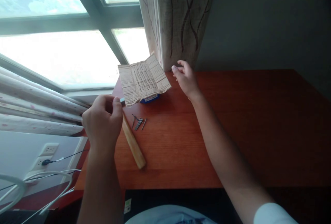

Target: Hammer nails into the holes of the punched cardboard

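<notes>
My left hand (103,124) is curled near the left edge of a creased cardboard piece (143,77), thumb and forefinger drawn together. Whatever those fingers hold, if anything, is hidden. The cardboard has rows of small holes in its middle and lies over a blue box (150,99). To its right, my right hand (186,79) hovers with fingers apart, holding nothing. Below the left hand, a tool with a wooden handle (133,141) lies on the table; its far end is mostly hidden by the hand. Several nails (139,123) lie loose beside the handle.
The reddish-brown wooden table (245,124) stretches to the right. Behind the cardboard hang a window (64,55) frame's corner and a patterned curtain (181,17). At lower left are a wall socket (41,162), cables (60,189) and another curtain (38,103).
</notes>
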Action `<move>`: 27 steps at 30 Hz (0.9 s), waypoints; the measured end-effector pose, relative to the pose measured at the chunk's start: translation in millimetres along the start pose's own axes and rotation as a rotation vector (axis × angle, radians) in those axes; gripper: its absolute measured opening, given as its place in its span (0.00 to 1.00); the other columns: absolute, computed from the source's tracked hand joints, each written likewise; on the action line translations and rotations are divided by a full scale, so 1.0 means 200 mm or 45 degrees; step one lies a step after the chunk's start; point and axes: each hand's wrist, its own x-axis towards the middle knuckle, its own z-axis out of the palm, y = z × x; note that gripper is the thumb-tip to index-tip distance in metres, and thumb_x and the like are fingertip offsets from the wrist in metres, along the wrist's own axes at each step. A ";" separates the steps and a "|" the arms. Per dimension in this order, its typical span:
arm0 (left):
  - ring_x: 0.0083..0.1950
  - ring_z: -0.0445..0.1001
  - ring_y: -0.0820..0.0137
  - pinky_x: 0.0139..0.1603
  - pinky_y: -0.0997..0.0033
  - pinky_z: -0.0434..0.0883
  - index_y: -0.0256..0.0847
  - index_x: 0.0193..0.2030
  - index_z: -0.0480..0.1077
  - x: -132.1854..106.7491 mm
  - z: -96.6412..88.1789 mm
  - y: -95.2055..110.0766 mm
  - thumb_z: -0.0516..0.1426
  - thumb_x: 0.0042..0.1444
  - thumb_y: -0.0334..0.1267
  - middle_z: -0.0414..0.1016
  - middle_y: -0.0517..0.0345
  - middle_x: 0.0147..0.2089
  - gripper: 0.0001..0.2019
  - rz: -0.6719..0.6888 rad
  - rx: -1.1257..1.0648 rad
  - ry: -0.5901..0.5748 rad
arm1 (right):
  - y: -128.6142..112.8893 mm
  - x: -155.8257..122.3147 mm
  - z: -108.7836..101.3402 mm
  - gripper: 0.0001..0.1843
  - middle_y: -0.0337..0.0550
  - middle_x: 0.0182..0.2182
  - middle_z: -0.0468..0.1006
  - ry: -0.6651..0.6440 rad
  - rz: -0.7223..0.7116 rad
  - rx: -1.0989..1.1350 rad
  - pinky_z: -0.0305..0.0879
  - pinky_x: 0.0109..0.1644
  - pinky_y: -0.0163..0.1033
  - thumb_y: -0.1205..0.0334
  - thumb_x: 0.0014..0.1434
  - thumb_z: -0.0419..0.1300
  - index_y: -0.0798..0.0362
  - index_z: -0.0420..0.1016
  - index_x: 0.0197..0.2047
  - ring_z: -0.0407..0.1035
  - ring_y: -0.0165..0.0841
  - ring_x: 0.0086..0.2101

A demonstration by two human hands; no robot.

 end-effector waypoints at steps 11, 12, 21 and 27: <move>0.33 0.70 0.70 0.35 0.72 0.66 0.40 0.30 0.67 -0.40 0.61 0.73 0.54 0.66 0.37 0.74 0.57 0.31 0.11 0.336 -1.215 -0.750 | 0.23 -0.44 -0.31 0.20 0.45 0.35 0.84 -0.267 0.380 0.922 0.71 0.43 0.40 0.43 0.61 0.60 0.51 0.82 0.34 0.77 0.36 0.37; 0.32 0.71 0.70 0.34 0.73 0.66 0.40 0.29 0.67 -0.41 0.69 0.74 0.54 0.65 0.38 0.73 0.57 0.30 0.12 0.196 -1.374 -0.797 | 0.25 -0.45 -0.31 0.21 0.45 0.36 0.84 -0.260 0.407 0.964 0.71 0.42 0.40 0.43 0.62 0.59 0.51 0.82 0.34 0.77 0.37 0.37; 0.31 0.66 0.71 0.32 0.74 0.64 0.39 0.27 0.65 -0.45 0.88 0.68 0.53 0.65 0.39 0.68 0.58 0.27 0.14 0.072 -1.466 -0.748 | 0.26 -0.49 -0.26 0.12 0.41 0.31 0.81 -0.224 0.361 0.862 0.66 0.37 0.38 0.52 0.59 0.62 0.51 0.80 0.32 0.72 0.34 0.32; 0.33 0.65 0.70 0.34 0.72 0.62 0.39 0.27 0.64 -0.46 0.85 0.69 0.53 0.64 0.36 0.67 0.58 0.28 0.13 0.095 -1.424 -0.741 | 0.25 -0.53 -0.25 0.11 0.40 0.29 0.80 -0.121 0.360 0.858 0.67 0.40 0.38 0.55 0.60 0.61 0.51 0.79 0.31 0.72 0.33 0.32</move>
